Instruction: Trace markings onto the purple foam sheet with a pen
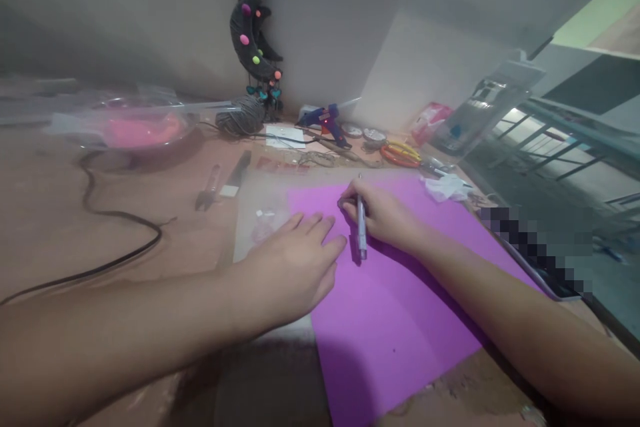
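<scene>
A vivid purple sheet (pixel 400 313) lies flat — right fingers (pixel 357 187) clamped on a silvery pen (pixel 362 230), left fingers (pixel 334 249) apart.

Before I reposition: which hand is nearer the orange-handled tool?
Right. The right hand is on the near side of the orange-handled tool; the left hand lies farther left and back.

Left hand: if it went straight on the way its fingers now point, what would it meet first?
Most likely the right hand, which holds the pen over the purple sheet, just ahead of the left hand. Depth is hard to judge from this single view.
</scene>
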Motion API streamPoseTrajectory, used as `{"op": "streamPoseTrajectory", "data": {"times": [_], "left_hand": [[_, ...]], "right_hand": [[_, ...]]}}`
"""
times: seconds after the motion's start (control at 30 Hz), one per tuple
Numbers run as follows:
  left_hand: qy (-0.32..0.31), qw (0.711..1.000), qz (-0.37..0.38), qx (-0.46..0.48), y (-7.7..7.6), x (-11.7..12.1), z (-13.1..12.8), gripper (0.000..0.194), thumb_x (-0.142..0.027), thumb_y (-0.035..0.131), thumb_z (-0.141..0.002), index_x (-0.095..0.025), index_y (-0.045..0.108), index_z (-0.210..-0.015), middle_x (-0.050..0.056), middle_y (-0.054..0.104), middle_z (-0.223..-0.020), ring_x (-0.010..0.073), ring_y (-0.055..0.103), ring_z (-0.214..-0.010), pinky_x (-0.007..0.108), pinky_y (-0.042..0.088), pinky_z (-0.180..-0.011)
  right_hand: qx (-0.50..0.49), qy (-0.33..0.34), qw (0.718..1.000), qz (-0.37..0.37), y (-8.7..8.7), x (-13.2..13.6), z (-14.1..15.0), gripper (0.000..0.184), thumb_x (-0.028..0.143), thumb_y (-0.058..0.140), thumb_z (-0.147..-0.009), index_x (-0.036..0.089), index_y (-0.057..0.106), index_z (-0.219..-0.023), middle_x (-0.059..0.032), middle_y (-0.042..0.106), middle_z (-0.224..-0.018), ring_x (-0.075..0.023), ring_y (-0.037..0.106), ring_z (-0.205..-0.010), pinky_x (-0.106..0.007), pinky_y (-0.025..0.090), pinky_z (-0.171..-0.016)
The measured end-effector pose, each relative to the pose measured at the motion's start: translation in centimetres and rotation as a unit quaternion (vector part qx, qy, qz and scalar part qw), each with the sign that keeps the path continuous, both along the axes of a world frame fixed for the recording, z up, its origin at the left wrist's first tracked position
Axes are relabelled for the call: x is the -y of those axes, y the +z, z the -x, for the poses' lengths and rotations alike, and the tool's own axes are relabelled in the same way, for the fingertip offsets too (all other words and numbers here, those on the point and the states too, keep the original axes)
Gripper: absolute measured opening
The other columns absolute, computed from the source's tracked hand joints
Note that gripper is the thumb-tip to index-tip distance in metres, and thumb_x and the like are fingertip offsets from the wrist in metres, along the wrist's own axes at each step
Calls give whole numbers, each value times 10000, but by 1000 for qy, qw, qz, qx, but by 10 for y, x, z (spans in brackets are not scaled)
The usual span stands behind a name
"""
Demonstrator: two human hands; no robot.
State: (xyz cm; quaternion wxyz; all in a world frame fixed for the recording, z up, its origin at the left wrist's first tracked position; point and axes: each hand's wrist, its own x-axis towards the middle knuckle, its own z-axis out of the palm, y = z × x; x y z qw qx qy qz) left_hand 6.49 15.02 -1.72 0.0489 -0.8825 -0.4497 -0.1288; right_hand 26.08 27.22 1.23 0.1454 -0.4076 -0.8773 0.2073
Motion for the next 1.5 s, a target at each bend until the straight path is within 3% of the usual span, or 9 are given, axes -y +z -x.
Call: {"op": "streamPoseTrajectory", "data": {"times": [0.2, 0.33, 0.53, 0.7, 0.8, 0.9, 1.1, 1.33, 1.5], "left_hand": [[-6, 1000, -14, -1, -2, -1, -1, 360, -220, 440, -1045, -125, 710, -1263, 217, 693, -1326, 397, 668, -1256, 599, 562, -1076], [-3, 1000, -7, 6, -2, 0, -2, 342, -215, 460, -1035, -139, 710, -1257, 204, 698, -1290, 382, 668, -1248, 594, 552, -1090], [-10, 995, 96, 40, 9, -24, 14, 346, -344, 514, -1066, -160, 733, -1261, 169, 708, -1350, 327, 686, -1253, 498, 565, -1097], [67, 982, 172, 25, 7, -59, 18, 802, -546, 556, -1056, -58, 379, -1668, 269, 253, -1764, 430, 239, -1655, 615, 247, -1336], [-86, 963, 243, 81, 14, -43, 4, 698, -524, 625, -1029, -151, 518, -1609, 177, 337, -1753, 386, 250, -1661, 587, 167, -1368], [-277, 861, 377, 199, 31, -17, -8, 318, -381, 620, -1050, -276, 771, -1309, 36, 738, -1433, 226, 657, -1388, 331, 462, -1225], [-74, 975, 132, 165, 39, -44, 34, 258, -209, 559, -1009, -199, 799, -1101, 72, 822, -1140, 229, 745, -1064, 379, 557, -1010], [-54, 984, 61, 158, -3, -67, 84, 293, -276, 494, -1065, -171, 750, -1161, 121, 741, -1346, 253, 651, -1296, 470, 473, -1169], [-50, 985, 52, 157, -4, -62, 78, 250, -240, 519, -1032, -158, 737, -1121, 131, 745, -1300, 283, 649, -1251, 494, 466, -1144]], "right_hand": [[-16, 46, 992, 119, 4, -1, -8, 74, 287, 610, -878, 242, 561, -911, -6, 718, -793, -184, 649, -714, -304, 483, -700], [-43, 9, 998, 49, -6, -2, -5, 75, 271, 624, -871, 248, 563, -909, 5, 709, -769, -176, 628, -695, -309, 456, -690], [-290, -121, 944, 101, -23, -16, 2, 223, 412, 673, -866, 262, 526, -939, 60, 582, -688, -154, 570, -614, -291, 444, -597], [-323, -127, 932, 104, -20, -20, 3, 247, 402, 735, -815, 254, 555, -897, 73, 531, -647, -125, 494, -570, -269, 403, -545], [-315, -118, 935, 107, -21, -20, 3, 233, 401, 721, -828, 250, 570, -921, 74, 532, -641, -122, 488, -559, -271, 405, -548], [-313, -115, 934, 125, -24, -19, 2, 238, 422, 688, -854, 251, 560, -959, 60, 580, -686, -135, 541, -581, -283, 439, -576], [-163, -122, 977, 62, -22, -28, -7, 111, 321, 651, -900, 228, 592, -902, -8, 702, -743, -181, 644, -673, -315, 468, -669], [-219, -130, 965, -63, 8, -6, -11, 420, 564, 482, -1054, 211, 695, -973, -9, 556, -685, -200, 581, -684, -334, 474, -671], [-203, -27, 966, 156, 24, 48, 13, 295, 489, 575, -1002, 230, 696, -929, 8, 565, -626, -171, 564, -598, -310, 469, -598]]}}
